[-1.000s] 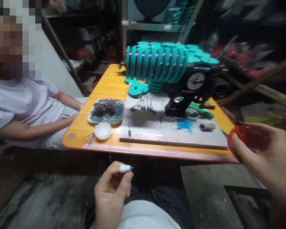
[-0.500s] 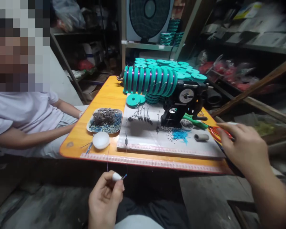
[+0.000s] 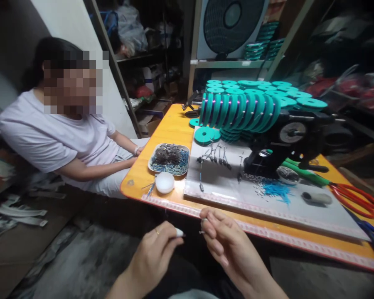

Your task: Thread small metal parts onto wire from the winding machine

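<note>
My left hand (image 3: 156,251) is in front of the table's near edge, its thumb and fingers pinched together. One fingertip wears a white finger cover (image 3: 179,233); what the pinch holds is too small to make out. My right hand (image 3: 227,245) is just to its right, fingers curled and pressed together, with a tiny pale bit (image 3: 201,232) at the fingertips that I cannot name. Beyond them, a pale board (image 3: 218,185) carries dark weights (image 3: 221,161) on short links. A row of teal spools (image 3: 239,110) wound with purple line sits on a black winder (image 3: 268,145).
Left on the yellow table (image 3: 134,176) are a tray (image 3: 187,166) of small metal parts and a white cup (image 3: 165,183). Blue bits (image 3: 276,189), a grey tube (image 3: 316,198) and red-handled scissors (image 3: 358,199) lie right. A person (image 3: 56,137) sits at the left.
My right hand has left the red-handled scissors and come in beside my left hand. My left hand has turned, its back now showing. The view has swung left.
</note>
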The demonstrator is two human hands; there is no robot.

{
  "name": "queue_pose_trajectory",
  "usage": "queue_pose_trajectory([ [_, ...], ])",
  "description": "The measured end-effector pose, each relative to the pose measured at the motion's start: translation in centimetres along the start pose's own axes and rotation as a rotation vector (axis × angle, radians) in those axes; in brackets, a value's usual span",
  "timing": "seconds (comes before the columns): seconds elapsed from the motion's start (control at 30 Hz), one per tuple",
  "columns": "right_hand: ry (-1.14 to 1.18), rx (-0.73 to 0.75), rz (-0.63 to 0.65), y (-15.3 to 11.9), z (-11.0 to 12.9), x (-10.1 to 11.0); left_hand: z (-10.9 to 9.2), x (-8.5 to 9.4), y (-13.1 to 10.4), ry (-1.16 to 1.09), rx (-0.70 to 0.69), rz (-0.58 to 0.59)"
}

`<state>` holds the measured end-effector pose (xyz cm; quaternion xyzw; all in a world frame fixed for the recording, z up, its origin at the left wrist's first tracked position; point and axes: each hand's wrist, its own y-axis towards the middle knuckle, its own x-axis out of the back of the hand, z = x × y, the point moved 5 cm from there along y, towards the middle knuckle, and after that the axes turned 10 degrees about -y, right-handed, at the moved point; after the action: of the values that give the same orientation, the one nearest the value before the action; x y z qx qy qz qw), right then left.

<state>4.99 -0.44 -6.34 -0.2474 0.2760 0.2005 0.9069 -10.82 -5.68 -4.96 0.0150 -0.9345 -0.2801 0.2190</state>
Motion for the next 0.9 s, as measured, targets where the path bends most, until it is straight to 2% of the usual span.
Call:
queue_pose_trajectory([
  [0.03,-0.02,-0.005,-0.01,-0.2,0.0,0.1,0.3,1.8,0.5,0.06,-0.031,-0.056],
  [0.13,-0.122,-0.046,-0.025,-0.9,-0.5,0.4,2.2,7.1,3.2,0.132,0.004,-0.213],
  [0.17,-0.157,-0.055,-0.029,-1.1,-0.8,0.5,3.3,8.7,4.3,0.136,0.067,-0.29],
  [0.2,-0.19,-0.058,-0.027,-1.2,-1.1,0.6,4.9,10.3,5.1,0.039,0.218,-0.442],
  [0.27,-0.25,-0.042,0.0,-1.2,-1.7,0.9,7.3,11.5,7.2,-0.032,0.336,-0.492],
  [0.4,-0.396,-0.001,0.072,-0.9,-2.7,1.3,11.4,10.6,9.9,-0.096,0.447,-0.432],
  [0.5,-0.5,0.011,0.059,-1.0,-2.8,1.6,12.6,9.7,10.2,-0.067,0.45,-0.398],
  [0.77,-0.624,0.044,-0.014,-1.6,-2.4,1.6,11.0,9.3,9.2,0.07,0.426,-0.254],
  [0.83,-0.693,0.072,-0.023,-1.7,-2.1,1.5,10.0,9.2,9.3,0.105,0.39,-0.268],
  [0.9,-0.79,0.123,-0.025,-1.8,-1.6,1.4,8.1,8.7,9.2,0.151,0.332,-0.33],
])
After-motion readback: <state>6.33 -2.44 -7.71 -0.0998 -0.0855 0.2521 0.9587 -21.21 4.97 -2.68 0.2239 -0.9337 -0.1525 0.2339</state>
